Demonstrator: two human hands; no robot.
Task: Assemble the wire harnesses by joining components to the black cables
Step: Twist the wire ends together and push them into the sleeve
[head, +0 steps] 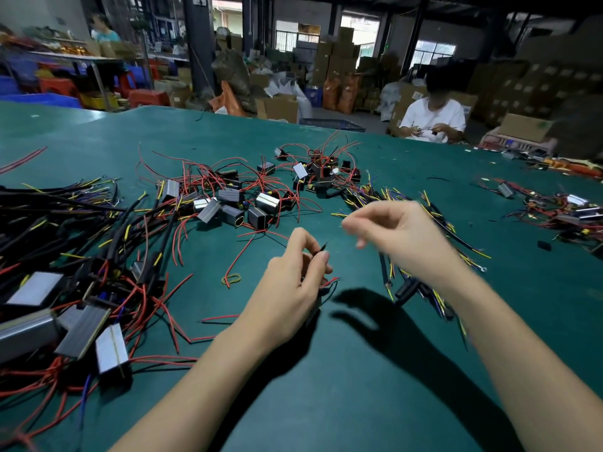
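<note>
Thin black wire end (323, 247) was pinched between left hand (293, 285) fingers, above green mat surface (359, 370). Right hand (401, 233) blurred, fingers curled; grip unclear. Black multi-wire cables (411, 288) lay under it, grey boxy components (235, 203) beyond fingers.

A green tabletop (326, 386) fills the near scene, with a yellow rubber band (231, 279) lying on it near the middle. Beyond its far right edge a person in a white T-shirt (434, 117) sits among stacked cardboard boxes (339, 57). Far left stand blue plastic crates (42, 99) and red stools (148, 97), with another person in a teal shirt (104, 31) behind shelving.
</note>
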